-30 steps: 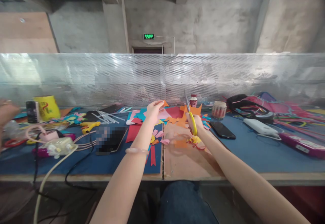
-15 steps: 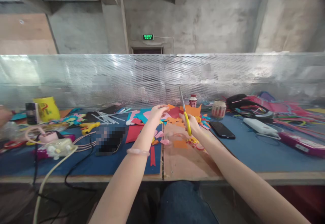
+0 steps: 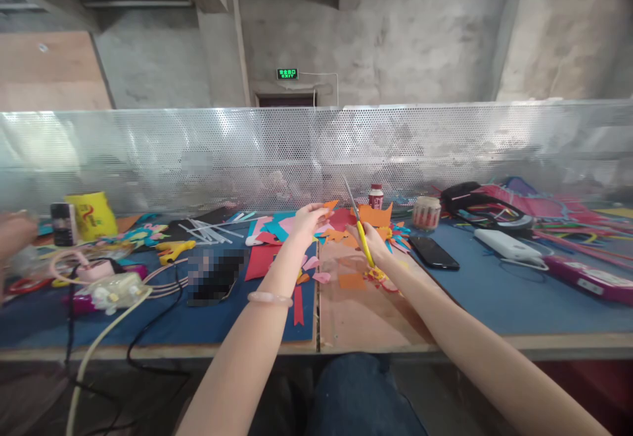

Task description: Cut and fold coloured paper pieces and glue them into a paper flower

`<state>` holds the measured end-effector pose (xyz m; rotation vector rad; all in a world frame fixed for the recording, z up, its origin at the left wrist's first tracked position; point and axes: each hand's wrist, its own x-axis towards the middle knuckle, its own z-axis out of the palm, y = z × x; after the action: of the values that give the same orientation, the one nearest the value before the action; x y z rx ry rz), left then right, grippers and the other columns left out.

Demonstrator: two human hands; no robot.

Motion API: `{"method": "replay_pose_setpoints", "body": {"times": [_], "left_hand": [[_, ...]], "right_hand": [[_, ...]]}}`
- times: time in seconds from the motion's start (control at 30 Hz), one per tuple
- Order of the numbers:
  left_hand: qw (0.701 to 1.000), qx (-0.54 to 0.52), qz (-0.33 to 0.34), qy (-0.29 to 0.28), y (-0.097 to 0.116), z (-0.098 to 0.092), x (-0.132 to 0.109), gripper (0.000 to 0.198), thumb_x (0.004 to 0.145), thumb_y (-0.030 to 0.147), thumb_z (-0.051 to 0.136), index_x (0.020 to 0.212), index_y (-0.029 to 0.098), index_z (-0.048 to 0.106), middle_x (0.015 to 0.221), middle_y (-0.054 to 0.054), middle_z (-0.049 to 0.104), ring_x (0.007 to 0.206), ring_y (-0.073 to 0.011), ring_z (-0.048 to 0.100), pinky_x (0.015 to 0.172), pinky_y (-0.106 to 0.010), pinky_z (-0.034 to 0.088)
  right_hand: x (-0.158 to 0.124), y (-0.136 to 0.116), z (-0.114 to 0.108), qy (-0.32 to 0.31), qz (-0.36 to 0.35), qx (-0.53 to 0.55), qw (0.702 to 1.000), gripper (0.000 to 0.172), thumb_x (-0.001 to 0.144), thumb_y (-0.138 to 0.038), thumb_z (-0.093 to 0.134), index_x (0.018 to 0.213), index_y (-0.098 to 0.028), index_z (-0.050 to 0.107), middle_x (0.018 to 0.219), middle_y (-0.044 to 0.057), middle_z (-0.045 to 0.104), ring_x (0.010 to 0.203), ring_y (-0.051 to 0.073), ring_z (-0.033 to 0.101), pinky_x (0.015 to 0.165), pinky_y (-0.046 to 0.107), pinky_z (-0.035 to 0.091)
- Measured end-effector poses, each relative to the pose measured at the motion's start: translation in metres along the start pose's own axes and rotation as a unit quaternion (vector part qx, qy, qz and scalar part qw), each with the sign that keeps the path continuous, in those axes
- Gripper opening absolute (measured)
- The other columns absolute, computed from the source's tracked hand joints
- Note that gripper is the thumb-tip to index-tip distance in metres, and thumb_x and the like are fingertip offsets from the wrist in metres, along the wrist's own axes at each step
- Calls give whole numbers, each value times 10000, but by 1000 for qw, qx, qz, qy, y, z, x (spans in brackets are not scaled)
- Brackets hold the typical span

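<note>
Between the fingers of my left hand [image 3: 309, 217] is a small piece of orange paper [image 3: 330, 205], held above the paper pile. My right hand [image 3: 373, 243] is closed on yellow-handled scissors [image 3: 363, 235], whose blades point up and to the left, apart from the orange piece. Under and around both hands lie coloured papers, among them a red sheet [image 3: 260, 262], an orange sheet [image 3: 374, 216] and pink petal-shaped cutouts [image 3: 311, 263]. A red strip with a notched end [image 3: 298, 305] lies nearer me. Small yellow and red scraps [image 3: 380, 279] are beneath my right wrist.
A black phone [image 3: 434, 252], a glass jar [image 3: 426, 213] and a small bottle [image 3: 376, 196] are on the right. To the left are a yellow glue gun [image 3: 175, 250], cables and white sticks [image 3: 210, 229]. Another person's hand [image 3: 20, 233] shows at the far left. A perforated metal screen [image 3: 222, 152] stands behind.
The orange piece in my left hand now shows more, tilted upward. The scissors' tip has swung slightly left and down. The other person's hand has come further into view at the left.
</note>
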<state>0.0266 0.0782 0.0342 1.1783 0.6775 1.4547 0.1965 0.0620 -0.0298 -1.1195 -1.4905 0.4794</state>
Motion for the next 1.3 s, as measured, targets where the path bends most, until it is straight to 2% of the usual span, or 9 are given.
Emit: {"method": "replay_pose_setpoints", "body": {"times": [0.13, 0.27, 0.4, 0.6, 0.8, 0.9, 1.07, 1.2, 1.3], "left_hand": [[999, -16, -10, -32, 2, 0, -1, 177, 634, 80, 644, 787, 140, 579, 770, -65, 669, 722, -157, 650, 704, -294, 487], [998, 4, -22, -54, 1, -1, -2, 229, 637, 110, 653, 855, 154, 597, 792, -61, 671, 687, -139, 643, 631, -253, 479], [997, 44, -15, -67, -5, 3, -6, 145, 642, 160, 659, 770, 135, 598, 722, -55, 665, 623, -131, 625, 632, -269, 478], [987, 111, -11, -114, -15, 14, -15, 159, 596, 200, 714, 670, 136, 587, 592, -23, 622, 558, -129, 588, 621, -287, 462], [976, 127, -26, -174, -11, 22, -23, 210, 666, 328, 663, 665, 122, 624, 648, -64, 645, 606, -141, 593, 661, -303, 461], [977, 121, -21, -172, -12, 23, -23, 272, 713, 394, 602, 697, 125, 639, 704, -72, 658, 650, -151, 603, 692, -318, 467], [982, 123, -7, -140, -18, 19, -20, 151, 612, 209, 712, 700, 116, 633, 681, -63, 653, 638, -149, 609, 701, -320, 462], [986, 109, -8, -127, -19, 18, -20, 240, 602, 152, 718, 825, 131, 632, 802, -83, 668, 699, -158, 624, 706, -321, 461], [986, 101, -24, -131, -18, 19, -21, 252, 600, 139, 719, 838, 127, 636, 814, -90, 673, 696, -158, 625, 711, -323, 459]], "right_hand": [[-2, -2, 0, 20, 4, 7, 1000, 212, 730, -381, 497, 703, -170, 502, 590, -38, 486, 513, 105, 437, 476, 230, 355], [-5, -10, 0, 40, -19, 25, 999, 189, 697, -368, 495, 690, -180, 489, 583, -33, 491, 519, 110, 426, 482, 226, 345], [-7, -15, 3, 74, -47, 39, 995, 205, 700, -384, 487, 717, -179, 494, 624, -22, 504, 550, 119, 442, 501, 228, 360], [-8, -21, 8, 96, -80, 51, 991, 233, 726, -422, 483, 713, -189, 489, 610, -15, 504, 546, 127, 459, 523, 243, 391], [-5, -18, 6, 93, -74, 48, 992, 256, 711, -435, 500, 719, -179, 510, 613, 0, 515, 557, 141, 486, 519, 257, 403], [-6, -19, 5, 90, -71, 47, 992, 258, 711, -435, 496, 711, -177, 503, 616, 1, 514, 554, 135, 478, 515, 254, 400], [-11, -26, 5, 64, -73, 58, 994, 244, 710, -427, 490, 685, -184, 471, 598, -13, 497, 518, 112, 439, 493, 238, 388], [-13, -32, 8, 48, -59, 70, 995, 256, 720, -440, 468, 704, -185, 481, 582, -9, 515, 490, 112, 444, 472, 239, 392], [-13, -35, 10, 32, -44, 76, 996, 263, 766, -419, 420, 681, -180, 490, 527, -12, 511, 453, 110, 453, 449, 236, 391]]}}
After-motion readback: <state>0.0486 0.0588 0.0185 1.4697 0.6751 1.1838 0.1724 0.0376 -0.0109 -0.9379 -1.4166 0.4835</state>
